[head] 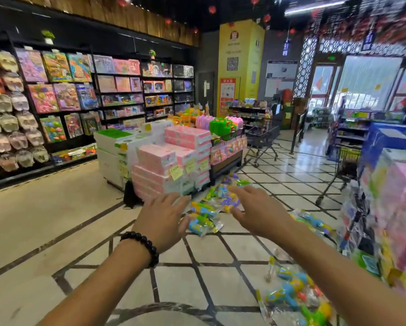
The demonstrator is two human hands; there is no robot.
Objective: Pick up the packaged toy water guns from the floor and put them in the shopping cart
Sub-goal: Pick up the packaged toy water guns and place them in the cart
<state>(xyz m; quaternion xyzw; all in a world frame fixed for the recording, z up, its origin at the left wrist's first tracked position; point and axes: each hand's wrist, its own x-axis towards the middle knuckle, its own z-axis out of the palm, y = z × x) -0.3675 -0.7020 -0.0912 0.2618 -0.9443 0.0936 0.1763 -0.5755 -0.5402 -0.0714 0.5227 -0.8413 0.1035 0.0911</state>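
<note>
Head view: your left hand (pixel 160 218) and right hand (pixel 259 209) reach out with loose, straight fingers, holding nothing. The packaged toy water guns (pixel 203 220) lie on the floor (pixel 56 220) between and just past your fingertips, nearer your left hand.

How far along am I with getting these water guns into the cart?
Nothing looks done: packaged water guns still litter the floor, more near your right arm. Both hands, left hand and right hand, reach out empty. The cart stands apart.
</note>
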